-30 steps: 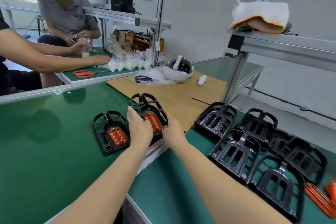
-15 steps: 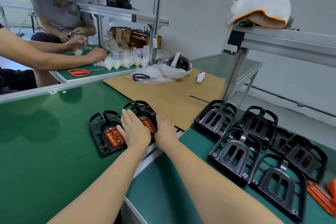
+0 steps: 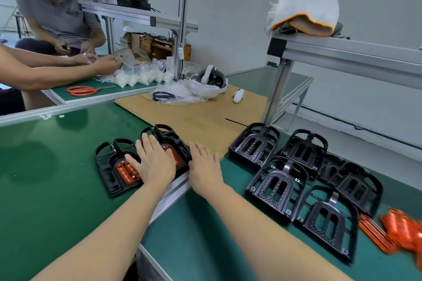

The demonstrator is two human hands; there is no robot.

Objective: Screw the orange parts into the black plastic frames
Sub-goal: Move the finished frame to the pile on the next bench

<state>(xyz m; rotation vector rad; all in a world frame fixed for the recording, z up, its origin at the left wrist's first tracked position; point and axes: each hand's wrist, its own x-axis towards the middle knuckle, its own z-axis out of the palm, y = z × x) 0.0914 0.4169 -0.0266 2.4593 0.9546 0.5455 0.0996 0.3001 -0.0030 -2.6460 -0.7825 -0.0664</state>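
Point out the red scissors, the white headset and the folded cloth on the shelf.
red scissors (image 3: 81,91), head view, on the handle loops.
white headset (image 3: 211,82), head view, on the front shell.
folded cloth (image 3: 306,15), head view, on its white top.

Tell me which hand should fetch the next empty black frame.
Right. The right hand rests open at the edge of the fitted frame, on the side nearest the empty frames. The left hand lies flat across the two fitted frames, farther away, so it would probably have to cross over.

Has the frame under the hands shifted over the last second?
Yes. The frame under the hands has come down flat beside the left frame, farther off the cardboard sheet.
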